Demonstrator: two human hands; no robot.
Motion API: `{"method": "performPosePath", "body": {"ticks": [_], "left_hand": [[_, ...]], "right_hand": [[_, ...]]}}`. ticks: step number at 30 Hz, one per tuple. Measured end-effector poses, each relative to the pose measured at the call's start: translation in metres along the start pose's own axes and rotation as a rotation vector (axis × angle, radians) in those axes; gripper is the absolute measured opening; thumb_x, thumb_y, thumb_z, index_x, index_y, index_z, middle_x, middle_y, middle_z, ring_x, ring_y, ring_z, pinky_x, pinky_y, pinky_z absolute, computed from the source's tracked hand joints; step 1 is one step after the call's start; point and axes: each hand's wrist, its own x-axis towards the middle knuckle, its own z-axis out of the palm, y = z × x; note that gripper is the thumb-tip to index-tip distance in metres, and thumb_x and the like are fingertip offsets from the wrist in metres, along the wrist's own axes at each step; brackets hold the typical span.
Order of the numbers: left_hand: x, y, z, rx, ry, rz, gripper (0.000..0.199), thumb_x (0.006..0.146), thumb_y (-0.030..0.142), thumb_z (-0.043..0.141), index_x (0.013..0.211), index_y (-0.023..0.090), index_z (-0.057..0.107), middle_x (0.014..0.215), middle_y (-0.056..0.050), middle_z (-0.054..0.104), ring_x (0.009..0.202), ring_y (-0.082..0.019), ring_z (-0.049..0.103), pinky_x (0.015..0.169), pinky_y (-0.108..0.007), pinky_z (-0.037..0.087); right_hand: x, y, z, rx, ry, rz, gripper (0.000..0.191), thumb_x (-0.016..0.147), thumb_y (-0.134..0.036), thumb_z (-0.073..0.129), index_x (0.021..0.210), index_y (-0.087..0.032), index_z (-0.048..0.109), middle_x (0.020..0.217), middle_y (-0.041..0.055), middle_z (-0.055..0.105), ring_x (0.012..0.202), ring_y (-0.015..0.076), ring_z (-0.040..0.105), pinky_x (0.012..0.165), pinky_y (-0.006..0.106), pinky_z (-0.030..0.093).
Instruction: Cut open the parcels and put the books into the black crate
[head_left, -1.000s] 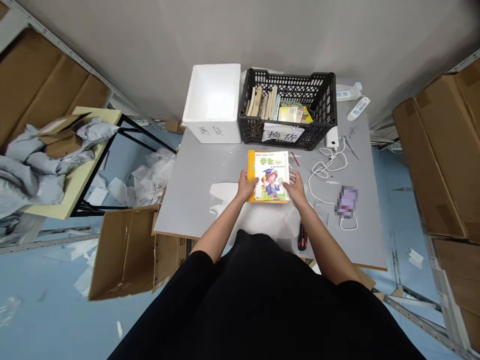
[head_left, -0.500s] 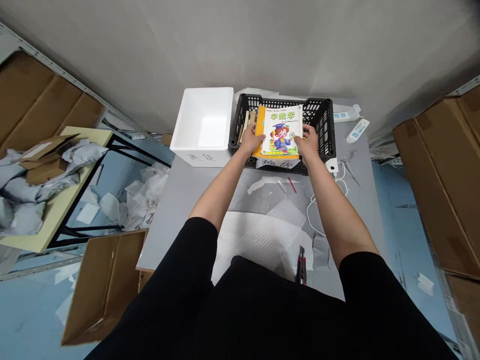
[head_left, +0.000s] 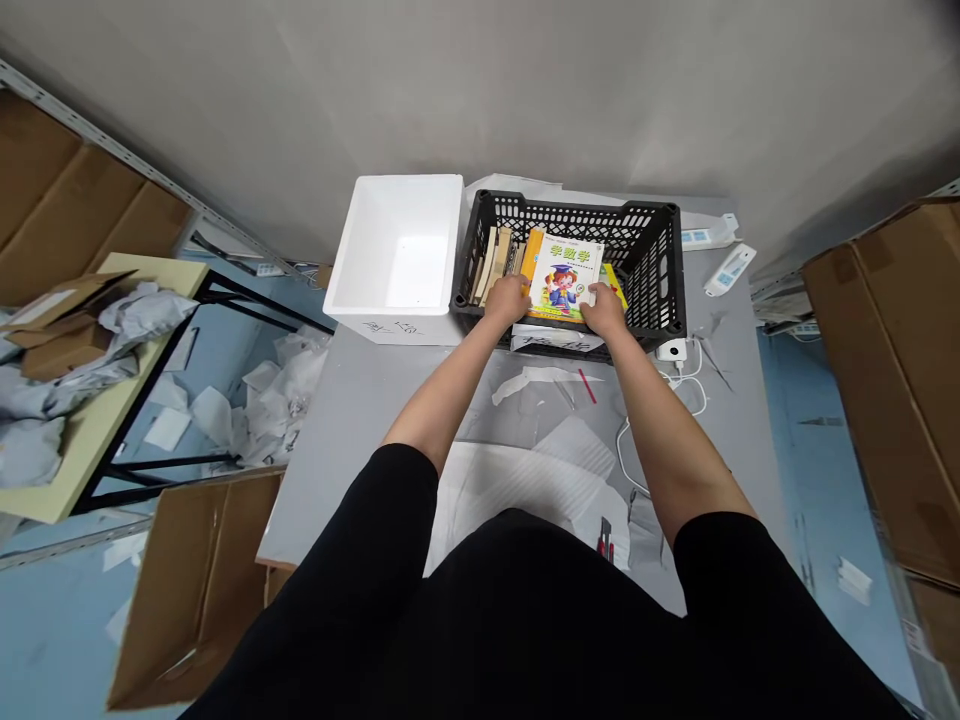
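Note:
A children's book point(head_left: 564, 270) with an orange spine, a cartoon child and green characters on its white cover leans inside the black plastic crate point(head_left: 652, 330). My left hand point(head_left: 508, 300) grips its left edge, and my right hand point(head_left: 603, 308) grips its lower right edge. Behind its right side shows part of a yellow-green book cover point(head_left: 615, 283). Several older books point(head_left: 498, 262) stand on edge in the crate's left end. A paper label with handwriting point(head_left: 556, 338) is on the crate's front. The fingertips behind the book are hidden.
Left of the crate stands a white foam box point(head_left: 346, 250). On the grey table point(head_left: 330, 420) lie foam sheets point(head_left: 517, 480), a red stick point(head_left: 586, 386), a utility knife point(head_left: 604, 540) and a white cable point(head_left: 621, 450). An open cardboard box point(head_left: 187, 580) sits at the lower left.
Both hands have lowered the children's book into the crate, where it sits deeper and tilted back. More of the standing books and the yellow-green cover now show. The view has shifted slightly.

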Motion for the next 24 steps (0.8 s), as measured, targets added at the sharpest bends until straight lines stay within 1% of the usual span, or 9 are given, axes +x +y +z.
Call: {"method": "performPosePath", "body": {"ticks": [3, 5, 9, 11, 12, 16, 19, 21, 24], "left_hand": [[-0.026, -0.002, -0.004, 0.008, 0.093, 0.086, 0.027, 0.084, 0.015, 0.06, 0.11, 0.017, 0.066, 0.118, -0.014, 0.067, 0.114, -0.03, 0.061, 0.104, -0.046, 0.046], [-0.051, -0.006, -0.007, -0.017, 0.155, 0.146, 0.027, 0.087, 0.015, 0.055, 0.111, 0.018, 0.065, 0.12, -0.013, 0.065, 0.117, -0.028, 0.059, 0.106, -0.045, 0.044], [-0.126, -0.025, -0.007, -0.047, 0.274, 0.179, 0.03, 0.088, 0.013, 0.051, 0.114, 0.02, 0.063, 0.128, -0.011, 0.06, 0.127, -0.026, 0.052, 0.111, -0.042, 0.04], [-0.176, -0.041, 0.0, -0.06, 0.294, 0.105, 0.032, 0.089, 0.014, 0.05, 0.118, 0.019, 0.062, 0.127, -0.012, 0.059, 0.126, -0.026, 0.052, 0.11, -0.041, 0.041], [-0.204, -0.05, 0.006, -0.066, 0.269, 0.056, 0.032, 0.088, 0.014, 0.05, 0.118, 0.019, 0.062, 0.123, -0.012, 0.06, 0.123, -0.026, 0.054, 0.108, -0.041, 0.043], [-0.33, -0.084, 0.034, -0.122, 0.082, -0.184, 0.028, 0.086, 0.012, 0.05, 0.109, 0.018, 0.065, 0.111, -0.011, 0.064, 0.114, -0.026, 0.06, 0.103, -0.041, 0.048], [-0.418, -0.1, 0.049, -0.152, -0.004, -0.303, 0.027, 0.084, 0.012, 0.051, 0.106, 0.018, 0.067, 0.11, -0.011, 0.065, 0.111, -0.026, 0.062, 0.102, -0.042, 0.05], [-0.464, -0.106, 0.052, -0.177, -0.002, -0.365, 0.027, 0.084, 0.012, 0.052, 0.104, 0.017, 0.067, 0.107, -0.01, 0.066, 0.108, -0.026, 0.063, 0.1, -0.043, 0.051], [-0.511, -0.115, 0.047, -0.206, 0.04, -0.425, 0.025, 0.084, 0.014, 0.052, 0.103, 0.019, 0.068, 0.106, -0.01, 0.068, 0.105, -0.026, 0.064, 0.098, -0.043, 0.051]], "right_hand": [[-0.025, -0.009, -0.008, -0.074, 0.014, -0.135, 0.032, 0.08, -0.014, 0.055, 0.111, -0.014, 0.062, 0.12, 0.0184, 0.063, 0.117, 0.0331, 0.056, 0.107, 0.052, 0.043], [-0.046, -0.012, -0.012, -0.065, 0.045, -0.217, 0.029, 0.083, -0.015, 0.05, 0.109, -0.015, 0.063, 0.12, 0.0173, 0.062, 0.118, 0.0323, 0.055, 0.108, 0.052, 0.042], [-0.11, -0.01, -0.011, -0.017, 0.149, -0.298, 0.035, 0.086, -0.016, 0.045, 0.117, -0.017, 0.061, 0.13, 0.0163, 0.056, 0.127, 0.0307, 0.048, 0.113, 0.051, 0.037], [-0.158, -0.003, -0.001, 0.001, 0.145, -0.29, 0.038, 0.086, -0.016, 0.044, 0.121, -0.017, 0.059, 0.13, 0.0161, 0.054, 0.128, 0.0302, 0.047, 0.113, 0.051, 0.037], [-0.188, 0.001, 0.006, 0.009, 0.113, -0.273, 0.039, 0.085, -0.016, 0.044, 0.121, -0.017, 0.059, 0.127, 0.016, 0.055, 0.126, 0.0302, 0.048, 0.112, 0.051, 0.038], [-0.327, 0.02, 0.049, 0.007, -0.109, -0.178, 0.04, 0.084, -0.014, 0.042, 0.12, -0.014, 0.059, 0.117, 0.0165, 0.057, 0.117, 0.0299, 0.053, 0.106, 0.049, 0.044], [-0.426, 0.031, 0.075, 0.009, -0.276, -0.167, 0.041, 0.081, -0.013, 0.044, 0.118, -0.014, 0.061, 0.116, 0.0158, 0.057, 0.114, 0.029, 0.054, 0.104, 0.048, 0.047], [-0.473, 0.036, 0.085, 0.015, -0.309, -0.144, 0.041, 0.081, -0.013, 0.044, 0.118, -0.016, 0.061, 0.119, 0.015, 0.057, 0.114, 0.0284, 0.055, 0.105, 0.048, 0.047], [-0.51, 0.039, 0.087, 0.035, -0.303, -0.106, 0.041, 0.081, -0.016, 0.044, 0.118, -0.016, 0.061, 0.121, 0.0152, 0.058, 0.116, 0.0285, 0.055, 0.105, 0.05, 0.047]]}}
